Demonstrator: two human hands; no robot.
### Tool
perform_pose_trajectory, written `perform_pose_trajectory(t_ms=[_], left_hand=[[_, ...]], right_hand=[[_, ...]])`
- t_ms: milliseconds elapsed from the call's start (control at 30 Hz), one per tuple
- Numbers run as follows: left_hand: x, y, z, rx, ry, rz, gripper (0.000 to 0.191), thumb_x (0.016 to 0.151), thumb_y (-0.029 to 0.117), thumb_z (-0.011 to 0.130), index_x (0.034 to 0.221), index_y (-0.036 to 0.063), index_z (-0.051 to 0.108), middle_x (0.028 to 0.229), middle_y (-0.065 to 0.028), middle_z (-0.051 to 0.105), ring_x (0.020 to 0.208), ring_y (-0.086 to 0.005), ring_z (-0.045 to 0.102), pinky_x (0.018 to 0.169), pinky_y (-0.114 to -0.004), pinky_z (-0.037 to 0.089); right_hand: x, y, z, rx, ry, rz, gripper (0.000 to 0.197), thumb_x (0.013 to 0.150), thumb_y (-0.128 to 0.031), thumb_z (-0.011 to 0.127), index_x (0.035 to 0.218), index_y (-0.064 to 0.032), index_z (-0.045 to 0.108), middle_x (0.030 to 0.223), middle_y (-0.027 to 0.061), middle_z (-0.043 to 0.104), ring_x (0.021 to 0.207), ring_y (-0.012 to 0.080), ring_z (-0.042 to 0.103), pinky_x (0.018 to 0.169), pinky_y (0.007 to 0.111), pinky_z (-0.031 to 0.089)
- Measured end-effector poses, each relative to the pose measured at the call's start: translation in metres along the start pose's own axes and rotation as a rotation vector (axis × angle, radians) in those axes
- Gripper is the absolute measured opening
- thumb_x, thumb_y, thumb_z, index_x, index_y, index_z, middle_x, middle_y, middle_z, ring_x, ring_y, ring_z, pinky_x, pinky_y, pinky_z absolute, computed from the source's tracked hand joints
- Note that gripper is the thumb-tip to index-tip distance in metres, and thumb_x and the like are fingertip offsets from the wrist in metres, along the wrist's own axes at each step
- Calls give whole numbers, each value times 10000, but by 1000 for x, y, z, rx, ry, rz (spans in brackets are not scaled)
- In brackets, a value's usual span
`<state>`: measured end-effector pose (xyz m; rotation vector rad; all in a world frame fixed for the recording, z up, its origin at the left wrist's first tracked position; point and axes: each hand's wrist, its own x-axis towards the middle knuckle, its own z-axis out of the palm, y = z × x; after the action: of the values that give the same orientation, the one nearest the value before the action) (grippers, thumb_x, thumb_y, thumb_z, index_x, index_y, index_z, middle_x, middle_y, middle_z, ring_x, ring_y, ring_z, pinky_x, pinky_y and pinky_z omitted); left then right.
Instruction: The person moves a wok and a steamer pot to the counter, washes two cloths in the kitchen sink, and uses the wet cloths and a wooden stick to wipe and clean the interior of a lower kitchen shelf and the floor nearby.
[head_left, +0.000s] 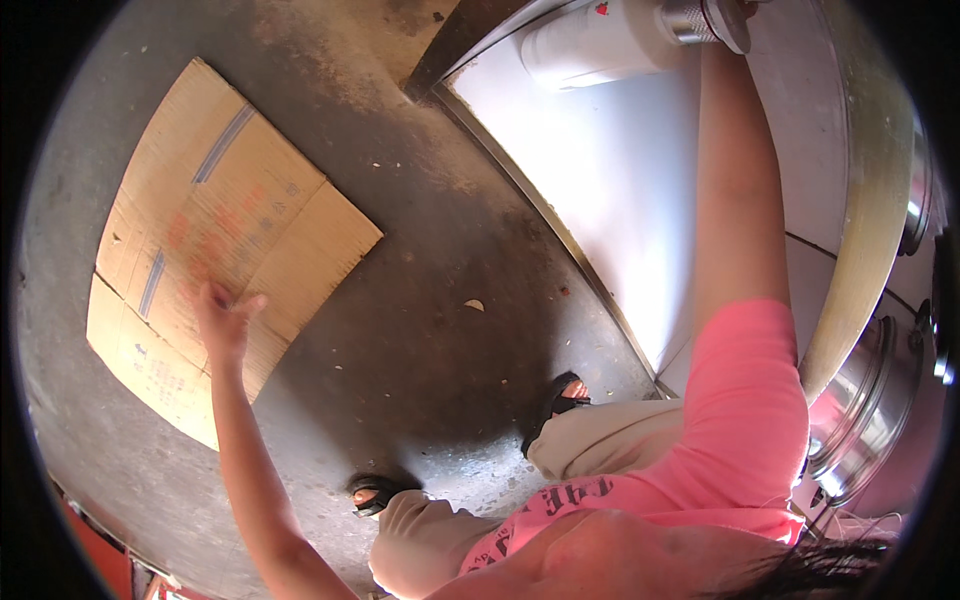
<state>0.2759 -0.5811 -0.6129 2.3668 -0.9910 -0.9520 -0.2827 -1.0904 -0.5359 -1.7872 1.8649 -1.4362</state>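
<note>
My left hand (223, 319) is stretched out at the left, above a flattened sheet of corrugated cardboard (300, 225) on the floor. Its fingers are apart and hold nothing. The cardboard bears printed writing and strips of tape. At the upper right, my right arm reaches up to the metal top of a white flask (600, 45). Only a sliver of my right hand (750, 9) shows behind that top, and the rest is hidden or cut off by the frame. The flask appears to hang from this hand in front of a white cabinet panel (600, 172).
The dark concrete floor (442, 360) has stains and small scraps. A metal rim (559, 214) edges the cabinet panel. At the right, a curved counter edge (862, 300) runs beside shiny metal pots (862, 405). My sandalled feet (375, 495) stand near the cabinet.
</note>
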Motion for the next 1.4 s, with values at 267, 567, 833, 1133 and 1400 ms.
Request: perform_pose_trajectory(t_ms=[267, 567, 833, 1133, 1400], left_hand=[[0, 2, -3, -53, 4, -24, 487, 527, 126, 820, 703, 67, 369, 719, -67, 403, 743, -232, 370, 806, -339, 363], [6, -17, -2, 1, -28, -28, 495, 527, 144, 824, 696, 61, 366, 1068, -286, 488, 1309, -416, 172, 1010, -436, 237], [2, -2, -5, 46, -32, -22, 522, 525, 170, 845, 701, 65, 365, 708, -94, 422, 760, -266, 414, 770, -365, 394], [4, -15, -1, 30, -21, 95, 517, 568, 225, 844, 756, 67, 389, 711, -36, 415, 670, -187, 386, 649, -305, 388], [12, -45, -1, 67, 12, 110, 530, 567, 260, 852, 716, 58, 385, 692, -33, 381, 666, -205, 366, 652, -311, 375]], right_hand=[[11, 5, 0, -23, 6, -3, 281, 836, -146, 491, 1068, 4, 541, 1013, 136, 601, 945, 252, 556, 818, 345, 434], [2, 0, -2, -75, -18, -48, 270, 851, -164, 473, 1053, 1, 547, 1003, 150, 608, 933, 269, 565, 808, 353, 438], [-33, -6, -8, -184, -63, -133, 266, 864, -179, 457, 1039, -2, 552, 994, 162, 614, 923, 285, 574, 799, 360, 441], [-69, -3, -4, -584, -145, -411, 264, 886, -184, 421, 1027, -7, 557, 979, 171, 618, 923, 287, 581, 793, 363, 444], [-221, -80, -55, -217, -417, 261, 564, 833, -371, 564, 1288, -83, 395, 1273, 126, 451, 1155, 250, 437, 958, 344, 355]])
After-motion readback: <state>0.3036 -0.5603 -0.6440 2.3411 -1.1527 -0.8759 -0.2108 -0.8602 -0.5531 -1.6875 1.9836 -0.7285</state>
